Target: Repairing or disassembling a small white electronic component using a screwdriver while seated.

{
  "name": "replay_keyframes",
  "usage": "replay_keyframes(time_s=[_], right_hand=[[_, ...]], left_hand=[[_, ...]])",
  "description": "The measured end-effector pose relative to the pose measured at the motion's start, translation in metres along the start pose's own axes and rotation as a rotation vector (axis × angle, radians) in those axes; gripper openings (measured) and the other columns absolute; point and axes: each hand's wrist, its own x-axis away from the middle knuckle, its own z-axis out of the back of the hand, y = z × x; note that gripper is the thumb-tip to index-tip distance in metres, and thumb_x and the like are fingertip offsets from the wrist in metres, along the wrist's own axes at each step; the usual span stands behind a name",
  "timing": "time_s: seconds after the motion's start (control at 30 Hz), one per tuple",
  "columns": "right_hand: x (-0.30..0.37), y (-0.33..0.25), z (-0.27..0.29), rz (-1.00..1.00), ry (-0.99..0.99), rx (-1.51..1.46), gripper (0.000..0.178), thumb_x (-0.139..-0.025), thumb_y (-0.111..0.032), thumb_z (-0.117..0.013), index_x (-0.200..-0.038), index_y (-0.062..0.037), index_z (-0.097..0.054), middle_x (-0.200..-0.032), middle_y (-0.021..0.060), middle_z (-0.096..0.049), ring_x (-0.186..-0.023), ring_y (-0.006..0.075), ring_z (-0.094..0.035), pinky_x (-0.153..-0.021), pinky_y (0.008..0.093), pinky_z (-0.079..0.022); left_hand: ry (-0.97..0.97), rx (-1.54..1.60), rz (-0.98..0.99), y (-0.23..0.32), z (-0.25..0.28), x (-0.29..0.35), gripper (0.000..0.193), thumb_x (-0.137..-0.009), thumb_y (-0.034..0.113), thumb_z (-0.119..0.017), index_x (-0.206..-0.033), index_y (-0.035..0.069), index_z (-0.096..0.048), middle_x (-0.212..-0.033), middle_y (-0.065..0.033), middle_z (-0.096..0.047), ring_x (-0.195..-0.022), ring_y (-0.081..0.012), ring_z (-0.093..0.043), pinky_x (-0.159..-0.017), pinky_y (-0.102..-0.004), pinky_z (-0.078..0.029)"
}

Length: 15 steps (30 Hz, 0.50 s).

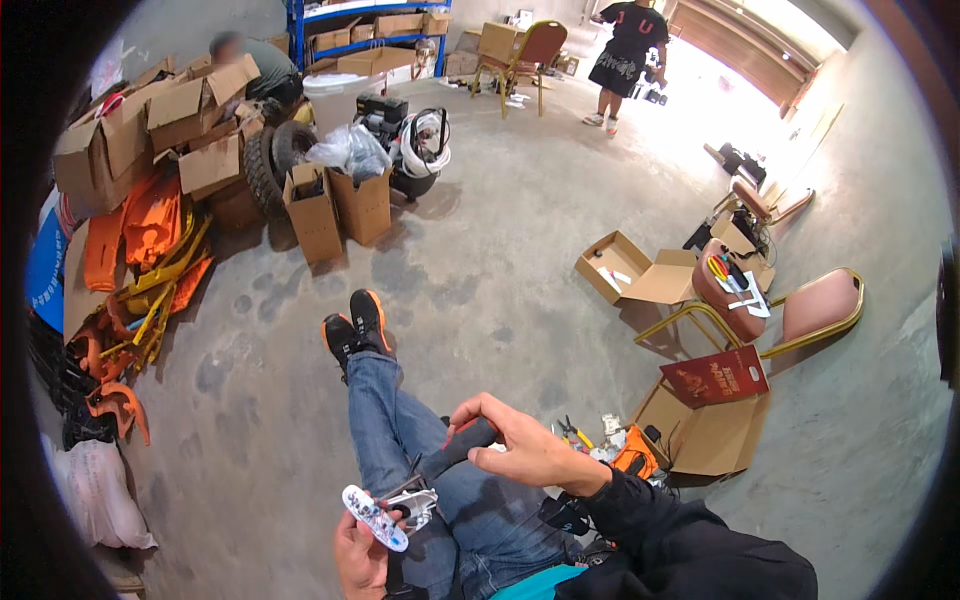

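Above blue denim lap [500, 512] — left hand [360, 562] pinching white oval patterned plastic piece [375, 518], right hand [518, 446] wrapped round dark cylindrical tool [452, 456]; thin shaft's [406, 484] contact unclear — best brace piece, keep shaft straight

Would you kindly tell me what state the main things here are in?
Left hand: closed on white piece
Right hand: closed around dark tool
White piece: held
Dark tool: held
Deep box: open
Flat box: lid open
Tires: on edge
Red chair: upright
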Motion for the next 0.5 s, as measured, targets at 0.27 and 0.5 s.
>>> replay_keyframes(time_s=[0.27, 0.5], right_hand=[[-0.001, -0.007, 0.002, -0.096, -0.014, 0.127, 0.041, -0.093, -0.030, -0.065, -0.120, -0.0005, -0.054, -0.097, 0.0160, -0.066, -0.094, 0.0255, -0.065, -0.084, 0.0344, -0.049], [0.000, -0.004, 0.006, 0.015, -0.077, -0.042, 0.045, -0.090, -0.021, -0.065, -0.126, -0.0009, -0.047, -0.117, 0.0122, -0.059, -0.109, 0.0201, -0.057, -0.086, 0.0330, -0.049]], left_hand=[[-0.093, -0.015, 0.026, -0.001, 0.013, 0.000, 0.041, -0.099, 0.023, -0.058, -0.130, -0.002, -0.050, -0.112, -0.0126, -0.065, -0.103, -0.0272, -0.064, -0.091, -0.0410, -0.051], [0.031, 0.054, 0.000, -0.002, 0.003, 0.000, 0.051, -0.094, 0.024, -0.064, -0.135, -0.002, -0.046, -0.117, -0.0188, -0.061, -0.098, -0.0337, -0.067, -0.081, -0.0489, -0.059]])
